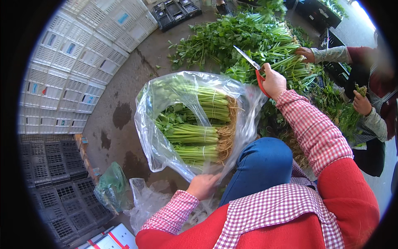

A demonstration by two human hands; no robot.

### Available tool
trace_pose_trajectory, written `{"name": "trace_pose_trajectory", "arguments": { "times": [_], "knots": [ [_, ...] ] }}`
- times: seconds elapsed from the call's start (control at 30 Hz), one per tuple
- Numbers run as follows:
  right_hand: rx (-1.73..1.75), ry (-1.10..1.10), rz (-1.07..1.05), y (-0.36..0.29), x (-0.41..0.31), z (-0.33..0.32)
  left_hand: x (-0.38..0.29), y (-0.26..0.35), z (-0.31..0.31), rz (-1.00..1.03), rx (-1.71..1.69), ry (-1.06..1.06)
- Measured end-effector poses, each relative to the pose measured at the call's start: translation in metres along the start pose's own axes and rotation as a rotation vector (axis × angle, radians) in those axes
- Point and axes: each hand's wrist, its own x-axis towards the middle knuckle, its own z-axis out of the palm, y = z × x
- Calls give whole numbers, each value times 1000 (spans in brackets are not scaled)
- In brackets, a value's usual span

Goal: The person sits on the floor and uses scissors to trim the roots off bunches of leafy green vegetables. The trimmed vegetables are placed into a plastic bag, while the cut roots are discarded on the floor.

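A clear plastic bag [146, 137] stands before me with its mouth gaping. Inside lie several banded bundles of celery [196, 133], their leaves to the left and their brown roots [227, 140] to the right. My left hand [203, 186] grips the near rim of the bag. In my right hand [273, 81] is a pair of scissors [248, 57] with red handles, the blades pointing up and left. That hand is just beyond the bag's right edge, beside a heap of loose celery [245, 34]; whether it also touches the bag is unclear.
White plastic crates [74, 59] are stacked at the left, black crates [59, 186] below them. A green plastic bag [112, 185] and crumpled clear plastic [144, 196] lie near my left arm. At the right, a co-worker's hand [306, 55] touches the heap; their other hand [362, 104] holds greens.
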Motion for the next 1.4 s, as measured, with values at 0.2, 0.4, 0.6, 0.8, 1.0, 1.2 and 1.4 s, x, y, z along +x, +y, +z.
{"name": "trace_pose_trajectory", "arguments": {
  "times": [0.2,0.4,0.6,0.8,1.0,1.2,1.4],
  "knots": [
    [48,-62,-37,25,-62,73,8,-38,120,-206,259,-25],
    [336,-53,51,13,-95,53,66,-33,171,-349,265,-12],
    [763,-193,-103,-58,-68,-26,41,-5,136,-345,109,222],
    [122,-73,-420,-94,-56,7,-55,-26,146,-970,-927,955],
    [488,-124,-140,-60,-69,22,-42,-9,-60,-618,196,849],
    [605,-74,-50,-52,-68,19,123,-43,-145,-248,272,435],
    [592,118,-126,-57,-46,6,240,-123,-194,-230,446,486]
  ]
}}
